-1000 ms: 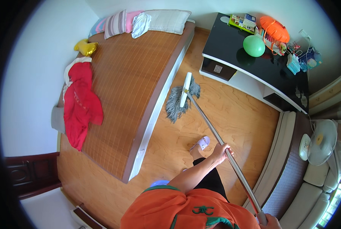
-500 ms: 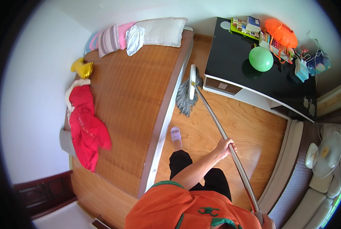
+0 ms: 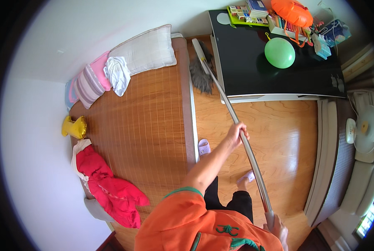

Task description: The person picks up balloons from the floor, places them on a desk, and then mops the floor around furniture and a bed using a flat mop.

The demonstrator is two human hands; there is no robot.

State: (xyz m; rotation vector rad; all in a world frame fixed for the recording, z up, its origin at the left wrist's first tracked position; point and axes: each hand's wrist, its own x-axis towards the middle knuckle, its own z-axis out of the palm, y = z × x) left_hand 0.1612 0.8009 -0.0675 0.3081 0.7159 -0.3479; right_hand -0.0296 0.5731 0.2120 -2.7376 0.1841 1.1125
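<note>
A long metal mop pole [image 3: 252,161] slants from the lower right up to the mop head [image 3: 202,77]. That head has grey shaggy strands under a white bar, and it lies on the wood floor in the gap between the bed and the black-topped cabinet. My left hand [image 3: 238,133] is closed around the middle of the pole. Lower down, my right hand [image 3: 278,230] grips the grey end of the pole, close to my orange shirt. Part of the mop's strands is hidden beside the cabinet.
The bed [image 3: 141,125] with a woven mat runs along the left, holding pillows and red cloth [image 3: 111,184]. On the cabinet [image 3: 241,62] stand a green balloon [image 3: 279,53] and books. A fan [image 3: 366,129] and a sofa [image 3: 358,184] are at the right. My feet wear lilac slippers [image 3: 203,147].
The mop head has moved farther away, deeper into the gap between bed and cabinet. My view has turned and stepped forward; a second slipper now shows. Both hands stay on the pole.
</note>
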